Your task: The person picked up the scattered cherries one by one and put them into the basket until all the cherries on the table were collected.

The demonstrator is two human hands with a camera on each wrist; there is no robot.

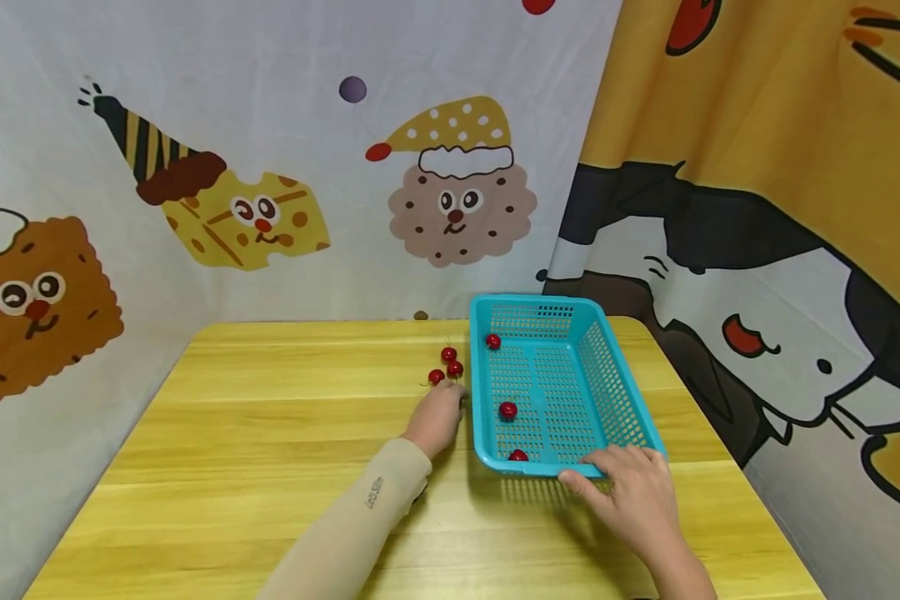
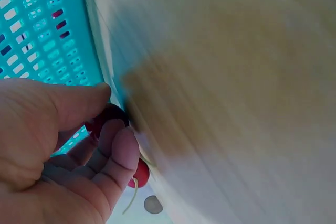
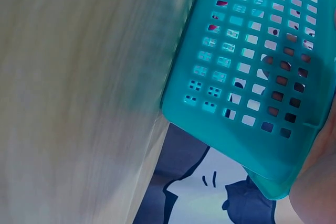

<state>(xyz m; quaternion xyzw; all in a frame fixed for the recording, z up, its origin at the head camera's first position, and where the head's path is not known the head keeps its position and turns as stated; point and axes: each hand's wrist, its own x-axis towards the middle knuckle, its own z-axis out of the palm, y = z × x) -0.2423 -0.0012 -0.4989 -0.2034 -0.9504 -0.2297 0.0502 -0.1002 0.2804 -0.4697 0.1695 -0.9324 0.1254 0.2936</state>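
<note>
My left hand (image 1: 437,417) is low over the table beside the basket's left wall. In the left wrist view its thumb and fingers pinch a dark red cherry (image 2: 109,119), partly hidden by the fingertips. Just past those fingers is another cherry (image 2: 140,174) with a pale stem. Three cherries (image 1: 448,355) lie clustered on the table at the left hand's fingertips. My right hand (image 1: 633,496) grips the near right rim of the turquoise basket (image 1: 482,417), fingers over the edge and thumb outside. Inside the basket are three cherries (image 1: 507,411), spread along its left side.
The wooden table (image 1: 270,433) reaches back to a white cloth (image 1: 285,50) printed with cartoon food. On the right hangs a yellow cloth (image 1: 757,125) with a cartoon animal. The basket stands near the table's back right.
</note>
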